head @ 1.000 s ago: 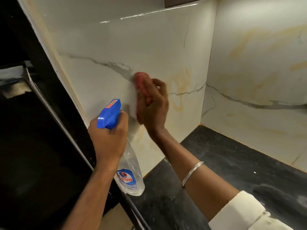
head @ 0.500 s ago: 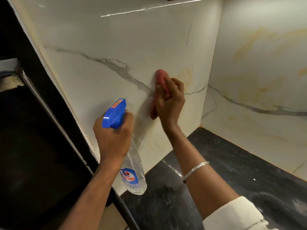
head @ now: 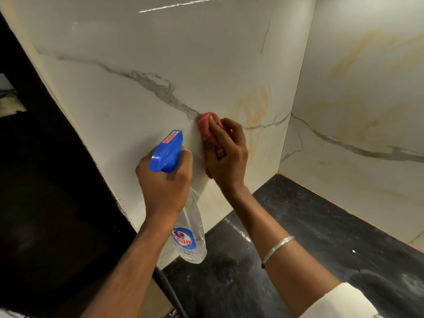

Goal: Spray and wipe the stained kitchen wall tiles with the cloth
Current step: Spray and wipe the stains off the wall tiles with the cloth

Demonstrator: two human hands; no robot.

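My cloth (head: 205, 123) had swung back left, off the yellow stain (head: 254, 106).
My right hand (head: 229, 157) bunched that soft, light wad in curled fingers against the tiles (head: 137, 65); my left hand (head: 165, 187) gripped the spray bottle (head: 190, 237).

**Cloth on tile, bottle in hand**

The wall tiles (head: 160, 53) are glossy white and marble-look, with a grey vein (head: 160, 88) running diagonally down to the right. The cloth (head: 205, 123) is pink and bunched, pressed to the tile at the vein's lower end under my right hand (head: 227, 157). A yellow-brown stain (head: 254, 109), streaky, sits just right of the vein's end, beside the cloth. The spray bottle (head: 191, 230) has a blue trigger head and a clear body with a blue-red label. I grip it below the vein in my left hand (head: 165, 182), nozzle toward the tile.
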